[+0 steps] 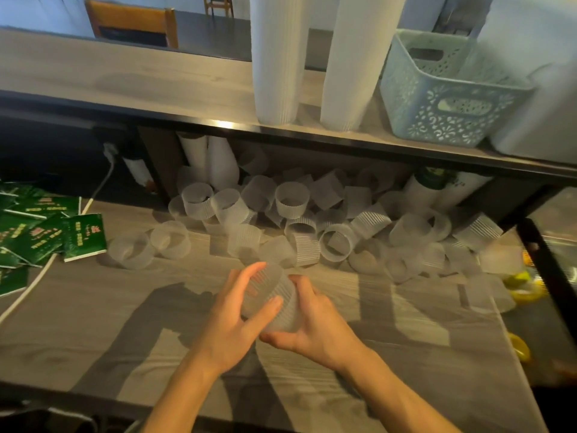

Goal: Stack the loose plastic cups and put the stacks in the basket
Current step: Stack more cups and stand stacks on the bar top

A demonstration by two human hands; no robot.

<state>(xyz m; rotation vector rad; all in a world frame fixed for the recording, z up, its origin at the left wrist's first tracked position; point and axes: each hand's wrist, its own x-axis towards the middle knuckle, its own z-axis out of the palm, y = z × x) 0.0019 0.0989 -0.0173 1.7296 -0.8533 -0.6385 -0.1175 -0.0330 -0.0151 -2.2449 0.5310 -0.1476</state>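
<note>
Cups (312, 226) of frosted, ribbed plastic are heaped loose on the lower counter (93, 323), from the centre out toward 3 o'clock, most lying on their sides beneath the upper shelf (125, 79). Two further cups (150, 245) lie apart from the heap at 9 o'clock of it. One ribbed cup (274, 303) is held just above the counter, at 6 o'clock of the heap, between both hands. The left hand (232, 323) is curled round its left side, thumb across the front wall; its grip is closed on the cup. The right hand (315, 326) cups the right side and underside, fingers bent round the wall, so its grip is likewise closed on the same cup. Whether a single cup or a short nested stack is held cannot be told.

A pale blue perforated basket (449, 98) stands on the upper shelf at 1 o'clock. Two tall white cup stacks (312, 64) stand upright just beside it, at 12 o'clock. Green packets (40, 232) and a white cable (37, 279) lie on the counter at 9 o'clock.
</note>
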